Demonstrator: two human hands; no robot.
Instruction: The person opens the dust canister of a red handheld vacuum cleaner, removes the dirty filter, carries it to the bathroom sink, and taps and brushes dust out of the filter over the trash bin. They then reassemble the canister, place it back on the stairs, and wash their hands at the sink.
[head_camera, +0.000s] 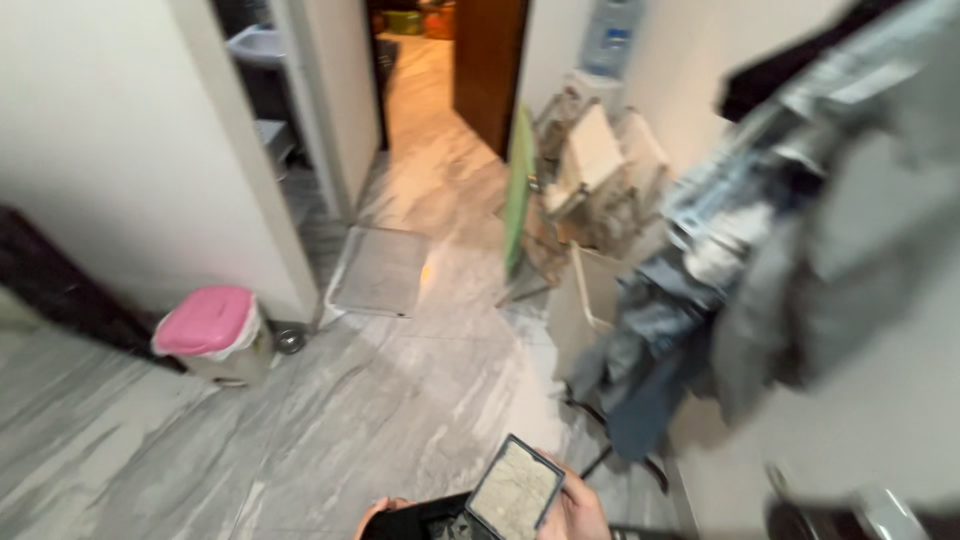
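Two hands, right hand (578, 512) gripping dusty filter (517, 490)

Flat rectangular filter panel (516, 490), dark frame w/ pale greyish-beige mesh face, looks dusty/mottled. Tilted, face turned up toward the camera, one corner pointing up-left. Sits at bottom centre of view, above the marble floor, lower edge cut off by the frame. Right next to it, on its left: a black container-like piece (425, 518), only its top showing, contents blurred, can't tell what's inside.
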